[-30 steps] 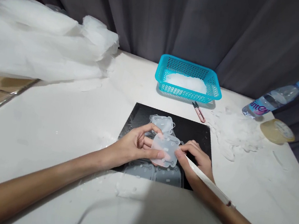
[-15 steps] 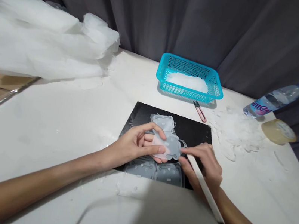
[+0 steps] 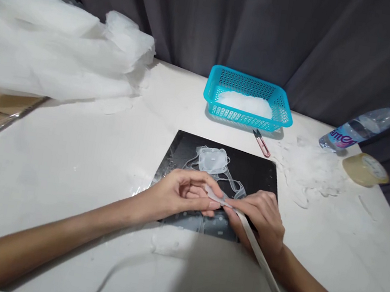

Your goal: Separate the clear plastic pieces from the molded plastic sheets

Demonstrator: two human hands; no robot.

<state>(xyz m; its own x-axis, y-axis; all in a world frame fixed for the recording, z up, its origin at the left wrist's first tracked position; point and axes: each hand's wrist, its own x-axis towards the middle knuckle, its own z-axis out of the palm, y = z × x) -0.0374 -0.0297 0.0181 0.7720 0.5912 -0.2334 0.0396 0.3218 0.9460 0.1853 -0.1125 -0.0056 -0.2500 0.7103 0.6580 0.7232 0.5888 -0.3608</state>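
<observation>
My left hand [image 3: 191, 192] pinches a thin translucent moulded plastic piece [image 3: 214, 194] between thumb and fingers, and the piece is turned nearly edge-on. My right hand [image 3: 260, 220] is closed around a long, slim white tool [image 3: 262, 260], its far end slanting down toward my right forearm. The right fingertips meet the right edge of the piece, close to the left thumb. Below both hands lies a black board [image 3: 250, 169]. On it rest another translucent moulded piece [image 3: 213, 160] with thin looping strips [image 3: 235, 184] and more pieces [image 3: 219, 226], partly covered by my hands.
Behind the board stands a blue perforated basket [image 3: 246, 117] with white material inside. Pink-handled thread snips [image 3: 262, 143] lie before it. To the right are translucent scraps [image 3: 313, 167], a water bottle [image 3: 364, 126] and a tape roll [image 3: 365, 169]. White sheeting [image 3: 54, 50] heaps at left.
The translucent piece has tilted from face-up to nearly edge-on. My right hand has moved slightly left, bringing its fingertips onto the piece's edge. The left hand keeps its hold.
</observation>
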